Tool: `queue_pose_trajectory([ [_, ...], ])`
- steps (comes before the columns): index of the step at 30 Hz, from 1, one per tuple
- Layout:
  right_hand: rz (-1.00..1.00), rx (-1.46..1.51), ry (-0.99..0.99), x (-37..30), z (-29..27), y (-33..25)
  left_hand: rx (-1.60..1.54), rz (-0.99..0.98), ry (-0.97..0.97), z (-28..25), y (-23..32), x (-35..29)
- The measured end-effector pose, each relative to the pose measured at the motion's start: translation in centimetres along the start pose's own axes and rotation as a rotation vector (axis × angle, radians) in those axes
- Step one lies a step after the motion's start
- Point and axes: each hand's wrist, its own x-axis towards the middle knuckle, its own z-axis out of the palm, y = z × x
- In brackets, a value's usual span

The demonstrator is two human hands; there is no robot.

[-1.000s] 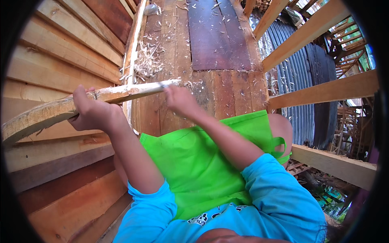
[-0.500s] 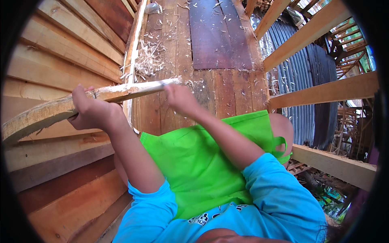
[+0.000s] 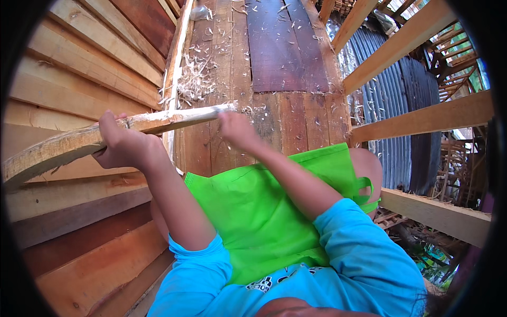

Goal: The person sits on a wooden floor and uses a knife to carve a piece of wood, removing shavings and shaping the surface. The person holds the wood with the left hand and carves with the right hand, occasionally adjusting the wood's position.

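Observation:
A long piece of wood (image 3: 58, 143) crosses the left side of the head view, rough and barky-edged at its near end and shaved pale toward its tip. My left hand (image 3: 127, 141) is closed around its middle, with the thumb up along the side. At the pale tip is my right hand (image 3: 237, 128), its fingers curled in a fist and a little blurred. Whatever the right fist holds is mostly hidden; only a small dark sliver shows by the wood. A bright green cloth (image 3: 264, 211) with a loop handle covers my lap.
Curly wood shavings (image 3: 195, 82) lie heaped by the left wall of planks (image 3: 79, 68) and scattered over the board floor (image 3: 296, 113). A dark sheet (image 3: 285, 47) covers part of the floor. Wooden rails (image 3: 422, 116) line the right side, with corrugated metal (image 3: 388, 79) beyond.
My left hand has shifted slightly right along the wood. The right fist has moved a little right at the tip. The wood and the green cloth look nearly unchanged.

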Motion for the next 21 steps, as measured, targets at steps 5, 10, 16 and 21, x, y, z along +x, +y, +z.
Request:
queue_pose_trajectory([
  [5,0.134,0.015,-0.033,0.5,-0.1,0.0,-0.011,0.039,-0.019,0.0,-0.3,0.4],
  [10,0.246,0.015,0.005,1.1,0.5,1.7,-0.015,0.02,-0.004,0.2,0.1,0.1],
  [16,0.157,-0.077,0.091,2.2,1.4,6.0,-0.018,-0.005,-0.034,0.5,0.5,-0.5],
  [21,0.223,-0.067,0.003,1.2,0.8,3.5,-0.02,0.004,-0.022,0.3,0.3,-0.5],
])
